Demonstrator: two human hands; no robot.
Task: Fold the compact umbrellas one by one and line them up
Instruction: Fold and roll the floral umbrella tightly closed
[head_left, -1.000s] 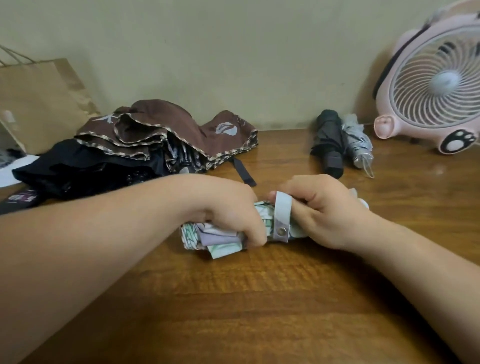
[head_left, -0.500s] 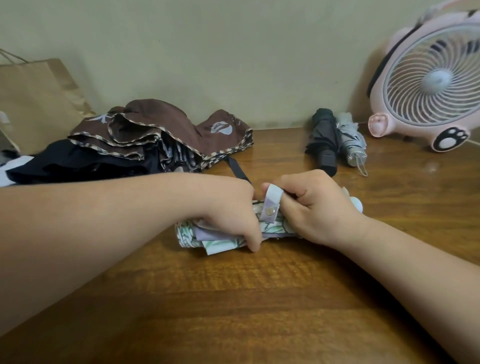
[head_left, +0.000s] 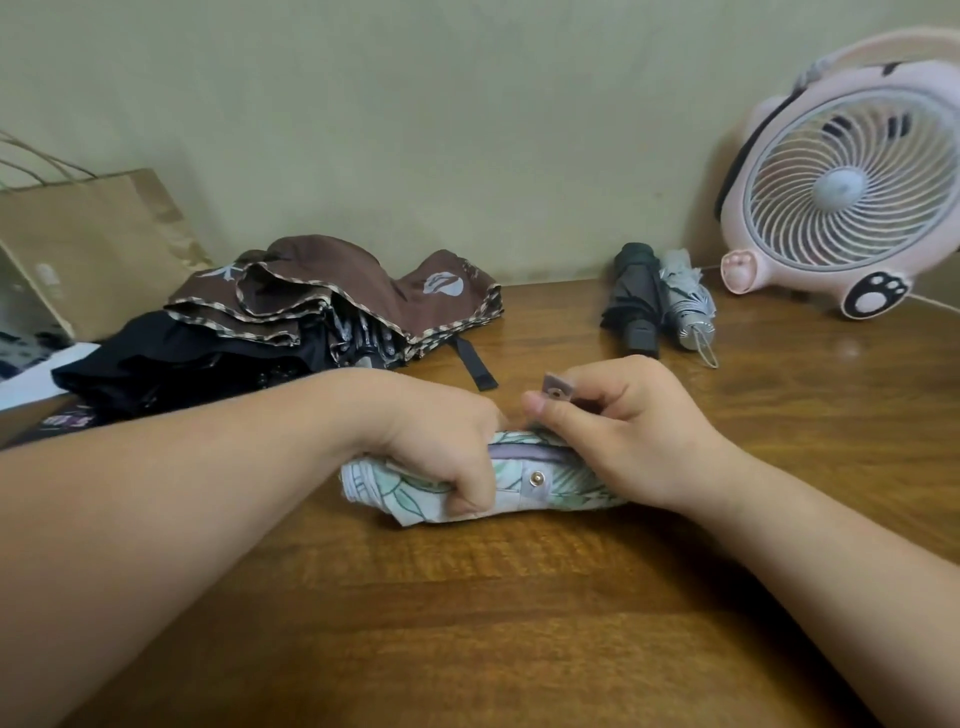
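Floral umbrella (head_left: 566, 486), a soft rolled tube, lies on wooden table (head_left: 519, 623) under both hands; left hand (head_left: 441, 457) grips it; right hand (head_left: 639, 431) pinches its snap strap (head_left: 558, 388); beyond right, two folded: dark umbrella (head_left: 634, 296), grey umbrella (head_left: 685, 301); beyond left, two loose: brown umbrella (head_left: 337, 291), black umbrella (head_left: 171, 358).

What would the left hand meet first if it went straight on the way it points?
The right hand, pinching the snap strap just beyond the left hand above the floral umbrella. They look nearly touching, though depth is unclear.
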